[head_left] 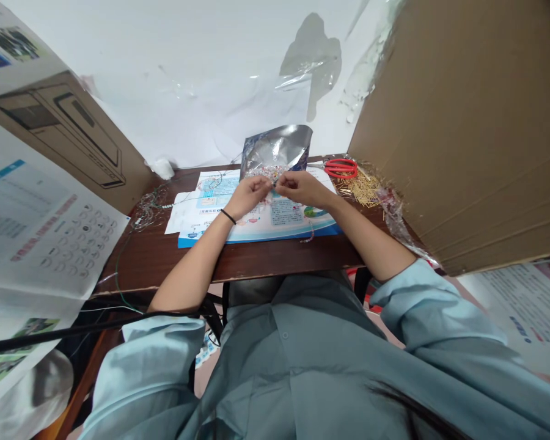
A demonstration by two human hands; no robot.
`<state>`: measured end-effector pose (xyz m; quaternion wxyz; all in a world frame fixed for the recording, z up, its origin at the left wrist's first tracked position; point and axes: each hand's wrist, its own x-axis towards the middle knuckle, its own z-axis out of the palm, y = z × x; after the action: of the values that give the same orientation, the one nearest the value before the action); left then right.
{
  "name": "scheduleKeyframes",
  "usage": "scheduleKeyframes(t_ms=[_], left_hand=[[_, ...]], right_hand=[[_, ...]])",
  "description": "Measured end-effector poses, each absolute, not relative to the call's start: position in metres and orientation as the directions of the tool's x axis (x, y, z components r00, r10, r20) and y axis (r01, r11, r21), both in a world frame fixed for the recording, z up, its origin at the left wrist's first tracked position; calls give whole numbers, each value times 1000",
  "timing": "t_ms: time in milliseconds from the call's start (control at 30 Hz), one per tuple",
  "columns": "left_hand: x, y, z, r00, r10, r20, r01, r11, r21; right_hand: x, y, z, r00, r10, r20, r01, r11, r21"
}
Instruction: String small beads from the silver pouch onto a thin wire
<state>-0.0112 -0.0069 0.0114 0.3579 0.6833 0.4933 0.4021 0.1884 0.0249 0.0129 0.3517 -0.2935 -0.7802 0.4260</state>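
Beads (pixel 268 173) lie in the open bag (pixel 277 146), at twelve o'clock from my left hand (pixel 249 194) and right hand (pixel 301 187). Both pinch, fingertips nearly meeting; what they grip, if anything, is too small to tell. I judge the beads light, hard and slippery, best taken singly by their sides between thumb and finger.

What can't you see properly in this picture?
In the head view:
Anything between the left hand and right hand: too small, partly hidden by them.
Part of the silver bag: hidden behind both hands.
Fine print on the paper sheet: too small, blurred.
Right cardboard panel: cut off by the top edge.
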Motion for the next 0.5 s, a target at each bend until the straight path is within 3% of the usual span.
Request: scheduleKeyframes(t_ms=[133,267,367,500], left_hand=[[-16,-1,12,-22,977,211,157,-205,966],[-23,6,15,-225,957,185,29,-184,983],[-28,9,14,-330,934,135,72,-117,990],[-26,10,9,-354,929,105,189,-39,981]], right_hand=[[196,31,13,-659,750,59,248,291,-924],[204,35,16,-679,714,-171,402,167,-900],[207,37,19,-665,727,-170,379,133,-916],[207,36,25,-575,818,28,186,164,-969]])
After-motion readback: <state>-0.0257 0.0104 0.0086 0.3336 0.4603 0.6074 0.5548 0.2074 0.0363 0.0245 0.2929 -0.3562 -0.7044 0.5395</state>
